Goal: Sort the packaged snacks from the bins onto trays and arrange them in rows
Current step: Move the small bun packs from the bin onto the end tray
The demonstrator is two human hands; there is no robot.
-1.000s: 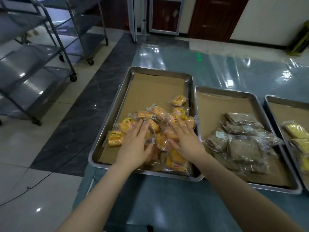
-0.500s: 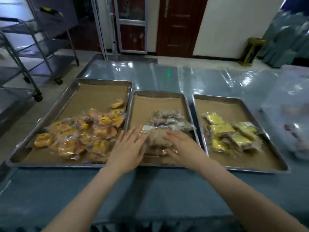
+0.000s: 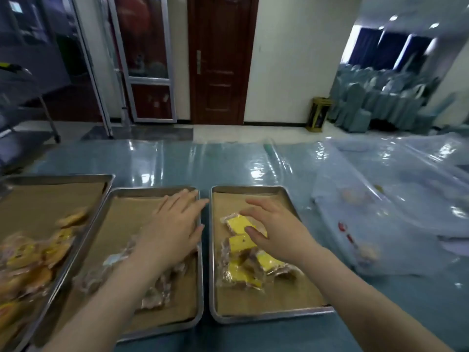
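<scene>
Three paper-lined steel trays lie side by side. The left tray (image 3: 100, 185) holds orange-yellow snack packs (image 3: 33, 252). On the middle tray (image 3: 152, 191) are brownish clear-wrapped packs (image 3: 157, 295), and my left hand (image 3: 175, 224) hovers flat above them, fingers spread, holding nothing. The right tray (image 3: 253, 189) carries yellow-labelled packs (image 3: 241, 273). My right hand (image 3: 274, 229) sits over the top yellow pack (image 3: 237, 222), fingers apart and curled down onto it, thumb beside it; no grip is visible.
The table has a blue cloth under shiny clear plastic (image 3: 228, 163). A clear plastic bin or bag (image 3: 380, 212) with more snacks sits right of the trays. Steel rack trolleys (image 3: 22, 102) stand at far left, covered chairs (image 3: 380, 102) at far right.
The view swung right, from the left tray to the middle and right trays. Both hands moved right: the left from the orange packs to over the middle tray, the right onto the yellow packs.
</scene>
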